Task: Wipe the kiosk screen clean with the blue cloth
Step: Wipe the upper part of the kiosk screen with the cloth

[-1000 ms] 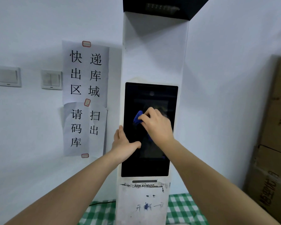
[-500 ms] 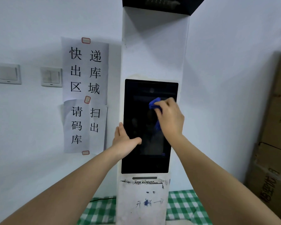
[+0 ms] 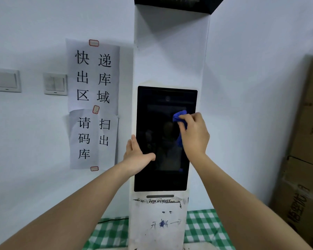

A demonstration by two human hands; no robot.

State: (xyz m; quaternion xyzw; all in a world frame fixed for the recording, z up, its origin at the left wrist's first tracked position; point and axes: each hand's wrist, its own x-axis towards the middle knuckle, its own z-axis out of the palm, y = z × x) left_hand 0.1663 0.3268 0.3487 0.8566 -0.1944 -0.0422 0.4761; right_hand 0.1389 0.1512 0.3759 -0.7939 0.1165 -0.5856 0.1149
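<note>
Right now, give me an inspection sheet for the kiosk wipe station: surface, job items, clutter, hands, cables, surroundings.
Surface: green-and-white checked tablecloth under the kiosk.
Job's things: dark glass kiosk screen on a scuffed white column; crumpled blue cloth pressed to its upper right.
Clutter: nothing seen.
Hands: right hand closed on the cloth; left hand braces the screen's left edge, thumb on the glass.
Cables: black cable at the column's left base.
Surroundings: taped paper signs, two white wall switches, brown cardboard boxes at right.
</note>
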